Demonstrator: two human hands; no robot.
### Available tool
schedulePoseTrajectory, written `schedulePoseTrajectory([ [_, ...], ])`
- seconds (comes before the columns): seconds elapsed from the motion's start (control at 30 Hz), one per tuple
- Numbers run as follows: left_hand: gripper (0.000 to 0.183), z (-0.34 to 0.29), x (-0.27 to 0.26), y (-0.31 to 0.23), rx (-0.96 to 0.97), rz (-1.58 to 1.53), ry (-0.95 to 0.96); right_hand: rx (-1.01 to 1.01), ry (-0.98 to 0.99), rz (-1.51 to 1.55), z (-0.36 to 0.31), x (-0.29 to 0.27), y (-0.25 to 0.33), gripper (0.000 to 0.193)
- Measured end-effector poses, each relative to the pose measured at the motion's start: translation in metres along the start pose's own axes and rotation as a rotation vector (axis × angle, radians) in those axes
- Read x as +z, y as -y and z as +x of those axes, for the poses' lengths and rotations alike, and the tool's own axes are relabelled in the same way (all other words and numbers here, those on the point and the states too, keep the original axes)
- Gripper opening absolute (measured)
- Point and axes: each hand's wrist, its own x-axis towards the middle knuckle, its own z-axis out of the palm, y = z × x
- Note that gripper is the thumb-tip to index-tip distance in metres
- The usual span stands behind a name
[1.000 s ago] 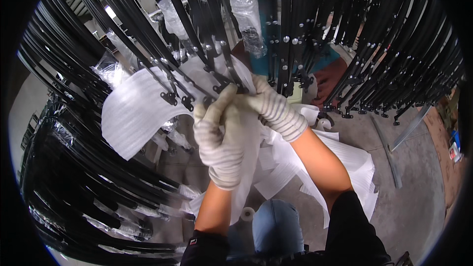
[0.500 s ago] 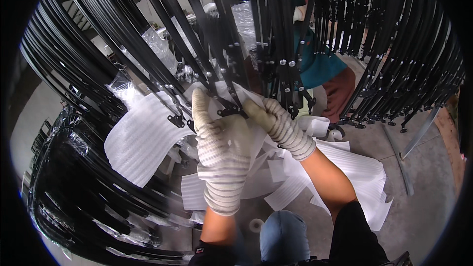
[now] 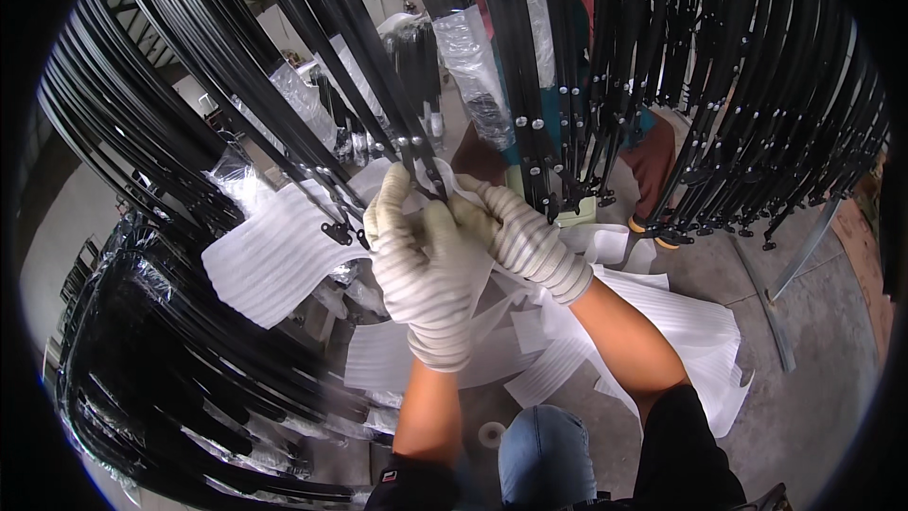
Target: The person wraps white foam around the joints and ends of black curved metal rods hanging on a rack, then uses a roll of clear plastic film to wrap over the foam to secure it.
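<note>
Since the black bars (image 3: pixel 514 47) hang with their lower ends free, the gloved left hand (image 3: pixel 416 270) and right hand (image 3: pixel 530 237) both grasp white foam (image 3: pixel 274 251), fingers curled close together, seemingly to keep it snug at one bar's end, though some fingertips are hidden. More foam sheets (image 3: pixel 686 322) lie spread over the grey floor (image 3: pixel 804 350), and beyond the bars a co-worker (image 3: pixel 650 166) stands in the workshop.

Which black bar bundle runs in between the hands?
The bundle dropping between left hand and right hand, its tips mostly hidden by them; the bundle further left shows exposed end brackets.
</note>
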Motion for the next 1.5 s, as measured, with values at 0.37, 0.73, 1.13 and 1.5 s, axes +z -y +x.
schedulePoseTrajectory([
  [0.37, 0.026, 0.016, -0.013, 0.005, -0.423, -0.591, 0.211, -0.199, -0.422, -0.546, 0.006, 0.017, -0.004, 0.034],
  [0.73, 0.028, 0.072, -0.030, 0.030, 0.020, 0.047, 0.410, -0.030, -0.244, -0.620, 0.005, 0.001, 0.022, 0.036],
  [1.13, 0.019, 0.099, -0.010, -0.005, -0.193, 0.102, 0.639, -0.269, -0.458, -0.809, 0.019, 0.019, 0.017, 0.053],
  [1.5, 0.012, 0.107, -0.012, 0.009, -0.148, 0.127, 0.615, -0.216, -0.523, -0.839, 0.022, 0.016, 0.021, 0.027],
])
